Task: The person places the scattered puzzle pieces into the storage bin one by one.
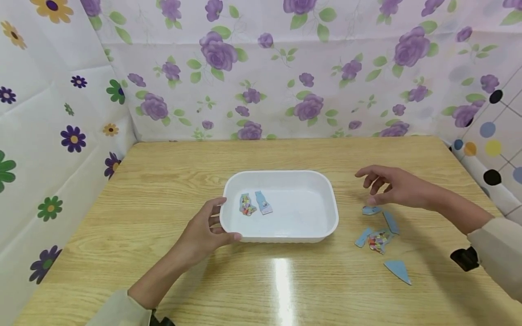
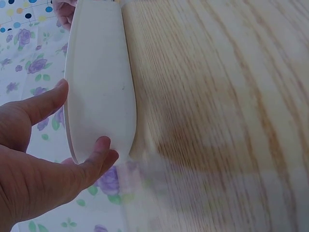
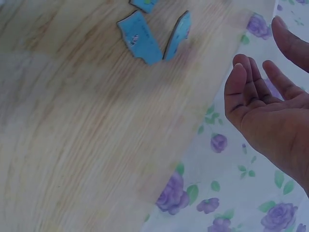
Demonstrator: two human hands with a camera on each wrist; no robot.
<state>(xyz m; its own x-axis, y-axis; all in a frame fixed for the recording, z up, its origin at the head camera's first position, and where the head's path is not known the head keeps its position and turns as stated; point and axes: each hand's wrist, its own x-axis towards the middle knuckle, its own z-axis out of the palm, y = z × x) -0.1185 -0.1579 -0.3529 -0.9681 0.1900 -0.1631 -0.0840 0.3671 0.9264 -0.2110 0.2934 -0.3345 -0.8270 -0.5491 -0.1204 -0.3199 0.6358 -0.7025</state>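
My left hand (image 1: 200, 231) holds the left end of a white plastic tray (image 1: 302, 213), thumb at the front corner and fingers along the end wall. In the left wrist view the thumb and fingers span the tray's outer wall (image 2: 99, 72). Inside the tray, toward its left, lie a multicoloured puzzle piece (image 1: 247, 206) and a light-blue one (image 1: 263, 203). My right hand (image 1: 401, 188) hovers with loosely bent fingers, holding nothing, just above a small blue piece (image 1: 371, 210). Two blue pieces (image 3: 140, 38) show beyond that hand in the right wrist view.
Right of the tray lie a narrow blue piece (image 1: 391, 222), a small blue strip (image 1: 362, 237), a colourful piece (image 1: 379, 241) and a blue triangular piece (image 1: 398, 270). The wooden table (image 1: 171, 176) meets a flowered cloth (image 1: 261, 81) at the back.
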